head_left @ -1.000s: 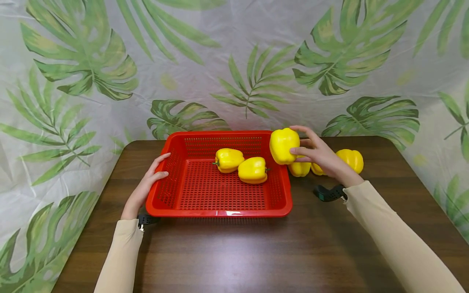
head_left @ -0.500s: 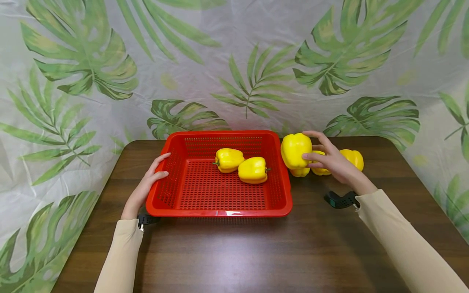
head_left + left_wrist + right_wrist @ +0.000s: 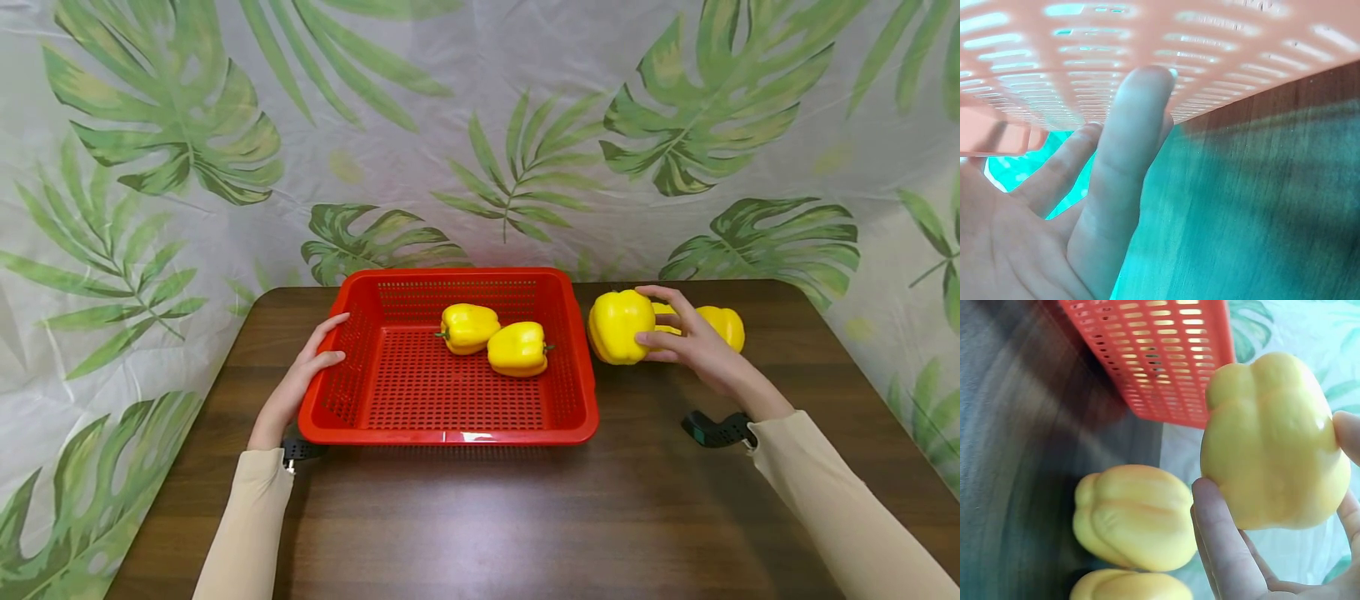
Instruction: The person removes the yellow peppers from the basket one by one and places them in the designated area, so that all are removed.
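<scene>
The red perforated plastic basket (image 3: 457,437) stands on the table with two yellow bell peppers inside, one pepper (image 3: 469,328) touching or nearly touching the other pepper (image 3: 517,349). My left hand (image 3: 297,377) holds its left rim; in the left wrist view, fingers (image 3: 1124,144) lie against the slotted outer wall. Just right of the basket, my right hand (image 3: 693,342) grips another yellow bell pepper (image 3: 621,327) between thumb and fingers. In the right wrist view, the held pepper (image 3: 1275,447) appears lobed end toward the camera, beside the basket wall (image 3: 1160,356).
More yellow bell peppers lie right of the basket, one pepper (image 3: 723,327) beyond my right hand and others partly hidden behind it. Dark wooden table (image 3: 465,517) surrounds the basket. A leaf-patterned cloth (image 3: 510,150) hangs close behind the table's back edge.
My right hand has carried the bell pepper right and down, from over the basket's right rim to just beside the basket. The left hand and basket have stayed put.
</scene>
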`<state>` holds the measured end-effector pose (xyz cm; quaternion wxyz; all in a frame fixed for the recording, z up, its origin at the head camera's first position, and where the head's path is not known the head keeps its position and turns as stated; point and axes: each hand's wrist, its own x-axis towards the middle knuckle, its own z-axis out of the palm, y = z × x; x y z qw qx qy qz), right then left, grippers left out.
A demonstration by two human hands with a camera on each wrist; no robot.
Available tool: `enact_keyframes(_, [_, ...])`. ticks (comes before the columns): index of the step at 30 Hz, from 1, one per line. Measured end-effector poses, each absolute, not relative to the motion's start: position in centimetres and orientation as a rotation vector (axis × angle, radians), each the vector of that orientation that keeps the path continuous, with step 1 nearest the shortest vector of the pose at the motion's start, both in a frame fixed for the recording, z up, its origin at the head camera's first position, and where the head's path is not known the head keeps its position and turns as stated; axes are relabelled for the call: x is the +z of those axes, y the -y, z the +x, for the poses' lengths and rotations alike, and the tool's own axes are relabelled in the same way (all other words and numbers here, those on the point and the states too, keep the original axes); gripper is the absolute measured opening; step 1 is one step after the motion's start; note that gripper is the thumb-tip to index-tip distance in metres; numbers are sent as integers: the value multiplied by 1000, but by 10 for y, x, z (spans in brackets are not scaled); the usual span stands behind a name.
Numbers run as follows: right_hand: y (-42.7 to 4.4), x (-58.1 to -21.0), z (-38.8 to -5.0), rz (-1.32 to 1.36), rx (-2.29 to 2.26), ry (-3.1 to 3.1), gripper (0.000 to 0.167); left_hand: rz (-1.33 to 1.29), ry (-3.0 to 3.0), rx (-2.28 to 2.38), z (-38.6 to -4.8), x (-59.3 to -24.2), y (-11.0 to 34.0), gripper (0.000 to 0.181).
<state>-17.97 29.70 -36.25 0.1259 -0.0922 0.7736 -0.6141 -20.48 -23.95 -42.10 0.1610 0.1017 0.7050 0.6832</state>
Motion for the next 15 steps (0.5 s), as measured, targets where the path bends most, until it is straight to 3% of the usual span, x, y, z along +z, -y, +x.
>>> enact_keyframes(15, [-310, -390, -164, -299, -1688, -2276, 58, 281, -2015, 1953, -205, -421, 239, 55])
